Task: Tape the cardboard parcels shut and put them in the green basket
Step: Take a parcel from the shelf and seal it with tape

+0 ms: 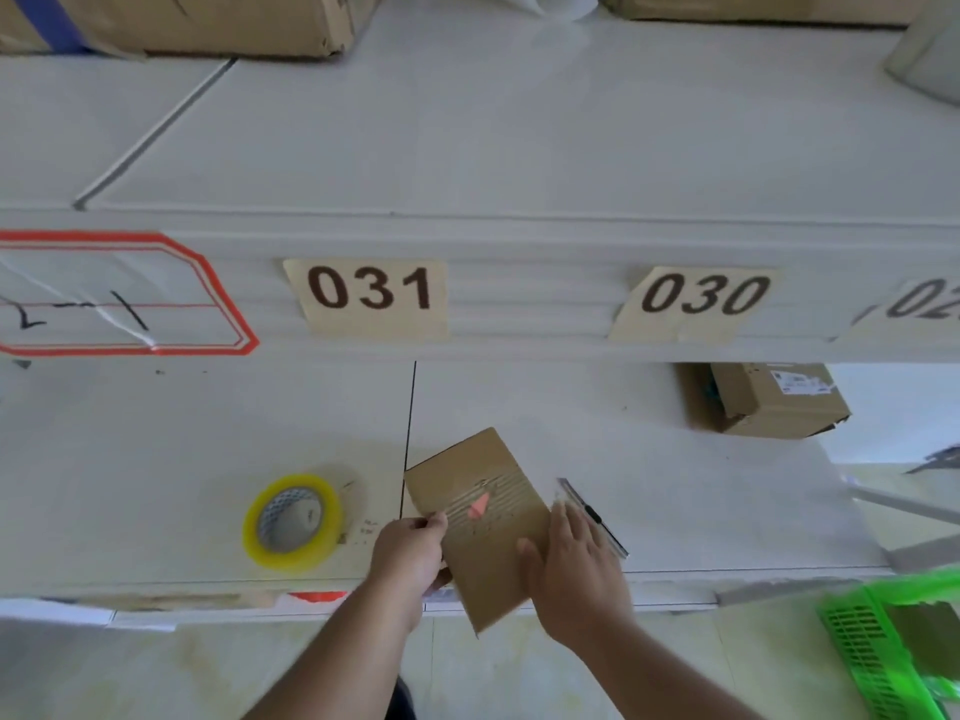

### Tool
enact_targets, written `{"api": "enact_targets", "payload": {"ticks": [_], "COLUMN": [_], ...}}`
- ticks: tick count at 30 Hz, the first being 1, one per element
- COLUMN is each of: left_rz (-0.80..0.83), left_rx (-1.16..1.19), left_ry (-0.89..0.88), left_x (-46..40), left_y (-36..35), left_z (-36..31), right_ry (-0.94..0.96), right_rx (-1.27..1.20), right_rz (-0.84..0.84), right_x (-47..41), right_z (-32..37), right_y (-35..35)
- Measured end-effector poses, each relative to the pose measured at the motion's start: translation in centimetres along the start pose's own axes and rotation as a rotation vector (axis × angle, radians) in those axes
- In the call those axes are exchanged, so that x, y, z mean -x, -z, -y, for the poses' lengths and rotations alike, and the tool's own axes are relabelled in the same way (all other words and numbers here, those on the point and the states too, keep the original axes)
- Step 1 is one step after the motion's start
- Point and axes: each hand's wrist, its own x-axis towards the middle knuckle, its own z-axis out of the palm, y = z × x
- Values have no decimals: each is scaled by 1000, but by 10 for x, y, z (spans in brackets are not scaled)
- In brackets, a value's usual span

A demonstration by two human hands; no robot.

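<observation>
A flat brown cardboard parcel [480, 517] is positioned at the near edge of the white shelf [649, 459], partly overhanging it. Its left edge is pinched by the left hand [410, 553]; the right hand [574, 563] is laid flat, fingers extended, on its right side. A yellow-rimmed roll of clear tape [293, 521] is located just left (not touching). The green plastic basket [872, 652] is situated at lower right.

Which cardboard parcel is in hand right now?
The flat parcel at the table edge, held by both hands; the boxy parcel under label 030 sits untouched.
</observation>
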Motion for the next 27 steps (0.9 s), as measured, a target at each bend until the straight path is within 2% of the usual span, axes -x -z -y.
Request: {"api": "enact_targets", "payload": {"ticks": [1, 3, 5, 7, 9, 11, 15, 19, 24, 27], "left_rz": [6, 23, 75, 149, 173, 152, 130, 115, 96, 49], "left_rx": [27, 56, 58, 66, 111, 140, 148, 134, 185, 228], "left_ry": [10, 29, 53, 78, 92, 99, 99, 90, 66, 62], "left_x": [0, 1, 3, 4, 6, 4, 3, 7, 14, 18], "left_y": [-1, -2, 0, 3, 6, 7, 6, 4, 2, 2], "left_z": [1, 3, 3, 2, 1, 0, 1, 0, 0, 1], "right_ry": [52, 276, 491, 561, 585, 565, 388, 221, -109, -43], "right_rx": [36, 81, 175, 244, 271, 299, 286, 147, -84, -231], "right_rz": [-57, -211, -135, -45, -34, -61, -51, -36, 49, 87], "right_x": [-1, 0, 6, 10, 5, -6, -23, -32, -58, -58], "right_z": [5, 17, 29, 33, 34, 33, 33, 47, 44, 35], "right_y": [-1, -10, -26, -42, -45, -45, -35, -21, 10, 31]}}
